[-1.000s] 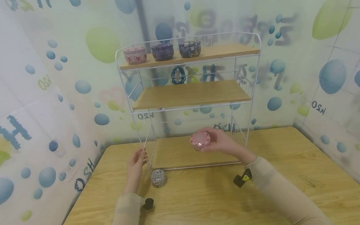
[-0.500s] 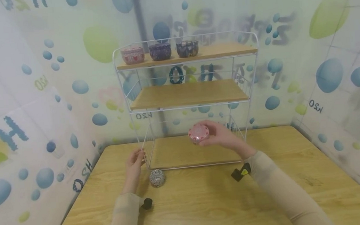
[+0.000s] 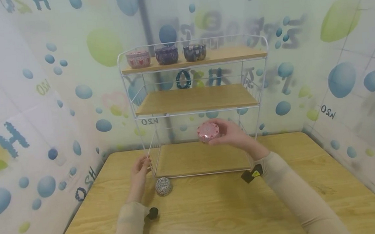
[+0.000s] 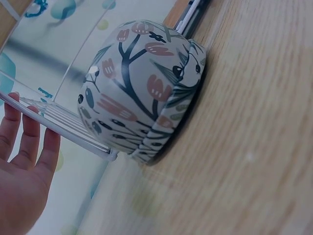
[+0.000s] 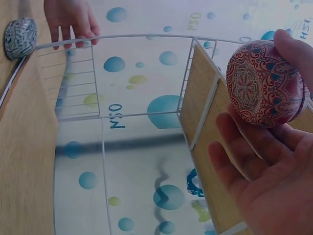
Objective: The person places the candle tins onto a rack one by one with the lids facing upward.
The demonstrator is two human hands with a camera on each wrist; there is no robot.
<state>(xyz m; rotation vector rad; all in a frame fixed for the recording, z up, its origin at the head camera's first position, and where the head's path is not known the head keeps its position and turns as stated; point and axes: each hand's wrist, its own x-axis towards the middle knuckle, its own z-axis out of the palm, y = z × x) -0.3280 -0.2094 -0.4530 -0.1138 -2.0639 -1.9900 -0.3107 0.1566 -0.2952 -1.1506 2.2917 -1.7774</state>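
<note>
My right hand (image 3: 231,134) holds a small round pink tin (image 3: 207,132) in front of the white wire shelf rack, between its middle and bottom boards. The right wrist view shows an ornate red and blue pattern on the tin's round face (image 5: 261,83), pinched between thumb and fingers. At the rack's lower left, my left hand (image 3: 140,171) grips the front post (image 3: 140,134); its fingers (image 4: 30,132) curl at the rod in the left wrist view. Beside that hand, a grey-white tin with a leaf-and-flower pattern (image 4: 137,83) sits on the table, by the rack's front left corner.
On the rack's top board (image 3: 235,52) stand a pink heart-patterned tin (image 3: 138,58), a purple tin (image 3: 167,55) and a dark flowered tin (image 3: 195,52). Below are a middle board (image 3: 196,98) and a bottom board (image 3: 190,160). The wooden table (image 3: 213,209) meets patterned walls.
My right hand has lifted the pink tin upward, from near the bottom board toward the middle board. My left hand stays at the post.
</note>
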